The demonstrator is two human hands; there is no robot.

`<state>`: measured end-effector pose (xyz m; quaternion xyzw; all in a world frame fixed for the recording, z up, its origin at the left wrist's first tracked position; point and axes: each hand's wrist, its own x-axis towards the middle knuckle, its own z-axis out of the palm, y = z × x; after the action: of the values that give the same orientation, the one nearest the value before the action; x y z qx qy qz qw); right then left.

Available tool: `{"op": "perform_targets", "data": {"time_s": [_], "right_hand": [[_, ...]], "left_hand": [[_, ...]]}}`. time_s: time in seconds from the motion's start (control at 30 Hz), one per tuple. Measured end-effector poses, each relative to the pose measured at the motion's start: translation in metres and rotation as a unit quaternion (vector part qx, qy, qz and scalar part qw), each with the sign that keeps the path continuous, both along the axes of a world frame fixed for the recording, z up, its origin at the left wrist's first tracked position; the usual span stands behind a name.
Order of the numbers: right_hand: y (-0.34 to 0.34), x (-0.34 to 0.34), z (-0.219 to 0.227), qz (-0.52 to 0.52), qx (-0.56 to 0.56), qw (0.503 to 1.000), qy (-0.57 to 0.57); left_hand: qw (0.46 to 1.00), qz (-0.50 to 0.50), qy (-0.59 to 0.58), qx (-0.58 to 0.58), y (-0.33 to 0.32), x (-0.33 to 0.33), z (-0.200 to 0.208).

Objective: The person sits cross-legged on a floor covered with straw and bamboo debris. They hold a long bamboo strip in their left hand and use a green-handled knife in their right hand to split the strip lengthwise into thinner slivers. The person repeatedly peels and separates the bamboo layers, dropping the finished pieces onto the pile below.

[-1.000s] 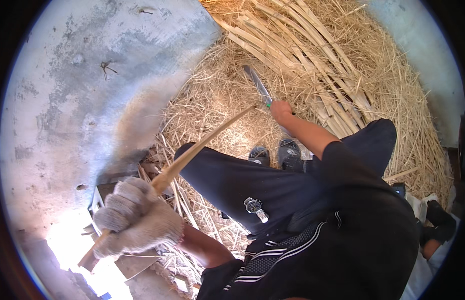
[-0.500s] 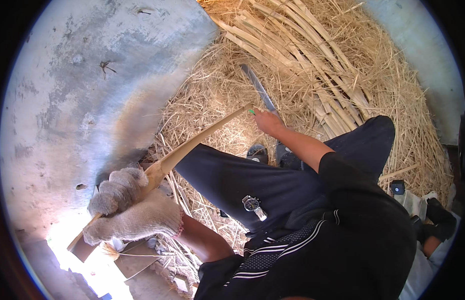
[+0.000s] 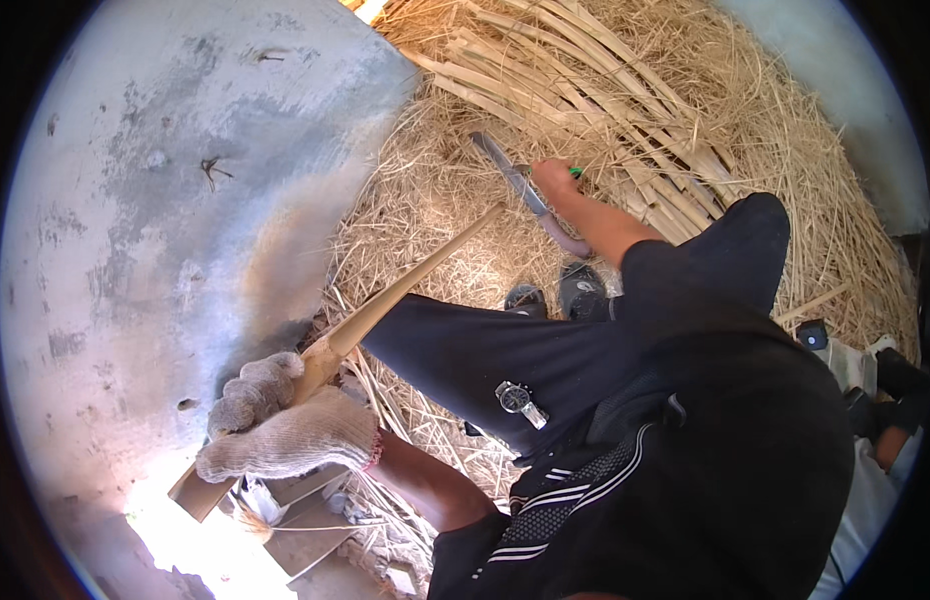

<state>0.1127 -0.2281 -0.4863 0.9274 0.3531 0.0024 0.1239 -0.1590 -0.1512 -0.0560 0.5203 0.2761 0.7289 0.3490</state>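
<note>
My left hand (image 3: 290,420), in a grey knitted glove, is closed round a long split bamboo strip (image 3: 385,295). The strip slants up to the right and tapers to a thin far end above my left leg; its broad near end sticks out below the glove. Past that far tip, my bare right hand (image 3: 555,178) is closed on a small knife with a green handle (image 3: 576,172); its blade is mostly hidden. Just beneath this hand, a long-bladed knife (image 3: 510,172) with a brownish handle lies on the straw.
Several bamboo strips (image 3: 625,85) lie heaped on the shavings (image 3: 775,150) ahead. A pale, stained wall (image 3: 185,250) stands close on the left. A wristwatch (image 3: 515,398) rests on my dark trousers. Another person's dark-gloved arm (image 3: 890,395) shows at the right edge.
My right hand has moved away from the strip's thin end, to the right and farther out, with the green-handled knife. My left hand keeps its hold; the whole view has shifted slightly.
</note>
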Motion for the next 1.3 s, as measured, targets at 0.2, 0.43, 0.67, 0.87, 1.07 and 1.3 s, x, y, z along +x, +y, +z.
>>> {"op": "perform_targets", "data": {"time_s": [0.2, 0.43, 0.67, 0.87, 1.07, 1.3], "right_hand": [[-0.039, -0.044, 0.102, -0.018, 0.228, 0.918, 0.324], [-0.044, -0.209, 0.318, 0.134, 0.425, 0.745, 0.496], [-0.054, -0.195, 0.292, 0.082, 0.395, 0.818, 0.410], [-0.054, -0.226, 0.313, 0.142, 0.515, 0.772, 0.343], [-0.036, -0.234, 0.302, 0.150, 0.506, 0.810, 0.256], [-0.051, -0.206, 0.210, 0.087, 0.274, 0.888, 0.358]], "left_hand": [[0.985, -0.155, 0.005, 0.072, 0.029, -0.026, -0.020], [0.833, -0.531, -0.026, 0.154, 0.024, -0.026, -0.022], [0.762, -0.596, -0.008, 0.253, 0.010, -0.009, -0.013], [0.830, -0.511, 0.041, 0.221, 0.050, -0.039, -0.044], [0.727, -0.652, -0.012, 0.215, 0.040, -0.023, -0.018], [0.777, -0.610, -0.016, 0.153, 0.037, -0.045, -0.021]]}}
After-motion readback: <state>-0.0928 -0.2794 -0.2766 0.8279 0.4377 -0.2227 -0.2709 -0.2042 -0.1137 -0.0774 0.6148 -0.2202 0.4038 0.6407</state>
